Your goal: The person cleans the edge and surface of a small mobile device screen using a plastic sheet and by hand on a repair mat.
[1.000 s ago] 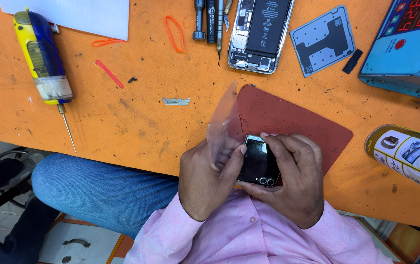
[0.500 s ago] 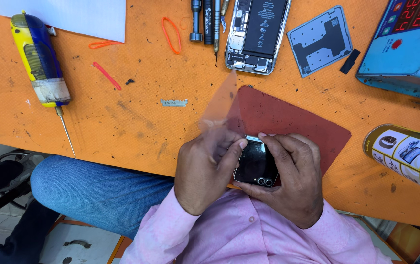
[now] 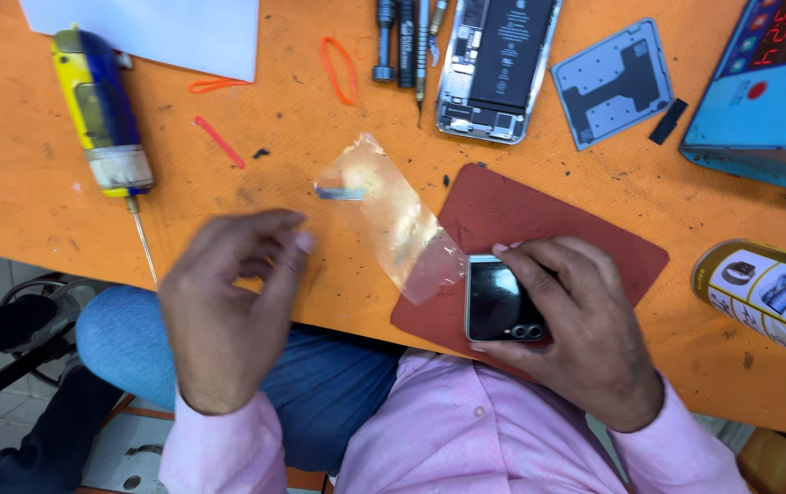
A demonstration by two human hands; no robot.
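My right hand grips a small dark phone with a silver frame and two camera lenses, held over a reddish-brown mat. A clear plastic film stretches up and to the left from the phone's top corner, one end still touching it. My left hand hovers to the left of the film, fingers loosely curled with nothing in them, over the table's front edge.
On the orange table lie a yellow-and-blue electric screwdriver, an opened phone showing its battery, a grey metal plate, several screwdrivers, orange rubber bands, white paper, a blue device and a yellow can.
My left hand has pulled away from the phone to the left and let go; the clear film now trails freely across the table. My right hand still holds the phone.
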